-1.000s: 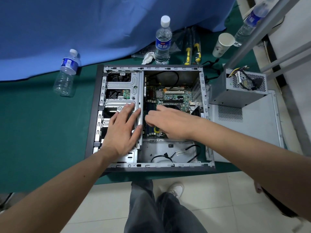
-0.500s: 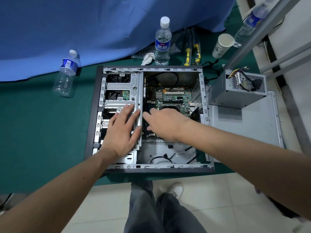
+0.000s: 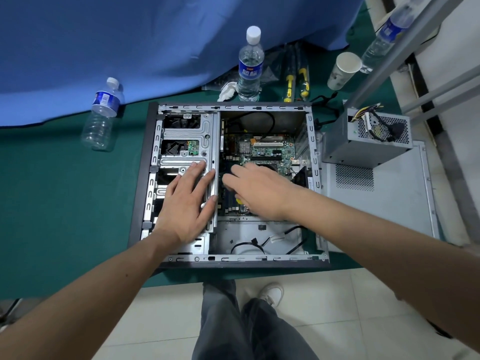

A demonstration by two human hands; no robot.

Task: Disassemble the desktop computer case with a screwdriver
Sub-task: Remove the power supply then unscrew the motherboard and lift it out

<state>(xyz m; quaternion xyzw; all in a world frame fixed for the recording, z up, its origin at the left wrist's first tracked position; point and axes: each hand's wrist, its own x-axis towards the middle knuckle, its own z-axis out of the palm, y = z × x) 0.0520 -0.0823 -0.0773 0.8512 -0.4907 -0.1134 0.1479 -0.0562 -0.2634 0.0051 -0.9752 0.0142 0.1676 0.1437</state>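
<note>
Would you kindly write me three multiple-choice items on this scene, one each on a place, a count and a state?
1. Where does the power supply sit?
A. inside the case
B. outside the case, on the grey side panel
C. on the floor

2. How many water bottles are in view?
A. one
B. two
C. three

3. How does the left hand lie?
A. flat on the drive cage, fingers straight
B. gripping a screwdriver
C. raised off the case

Answers:
1 B, the box rests on the panel beside the computer case.
2 C, one lies by the blue cloth, one stands behind the case, one is at top right.
3 A, the palm presses the metal.
</note>
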